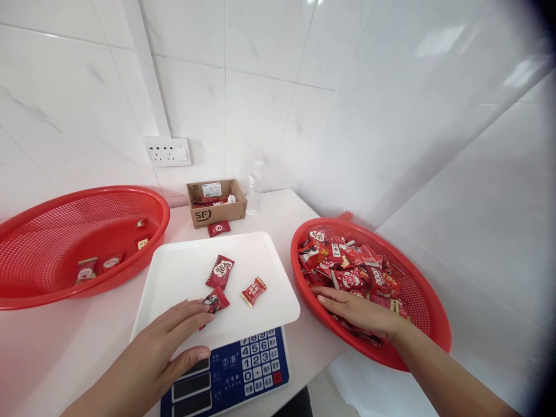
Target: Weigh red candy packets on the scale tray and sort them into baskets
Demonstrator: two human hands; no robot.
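My left hand [174,339] reaches over the front left of a white scale tray [174,272] with its fingers stretched out. Its fingertips lie at a red wrapped candy [217,300], partly covering it. Two more wrapped candies lie on the tray: a dark red packet [220,271] behind and a smaller red one with gold ends [254,291] to the right. At the right, my right hand [356,310] is inside a red plastic basket [428,301], its fingers loosely extended over a heap of red wrapped candies [347,266]. I see nothing gripped in it.
The blue scale keypad [260,362] is below the tray. Another red basket [39,243] with a few candies stands at the left. Behind the tray are a cardboard box [221,215] of packets, a red packet [219,228] and a clear bottle [255,188]. A socket [167,152] is on the wall.
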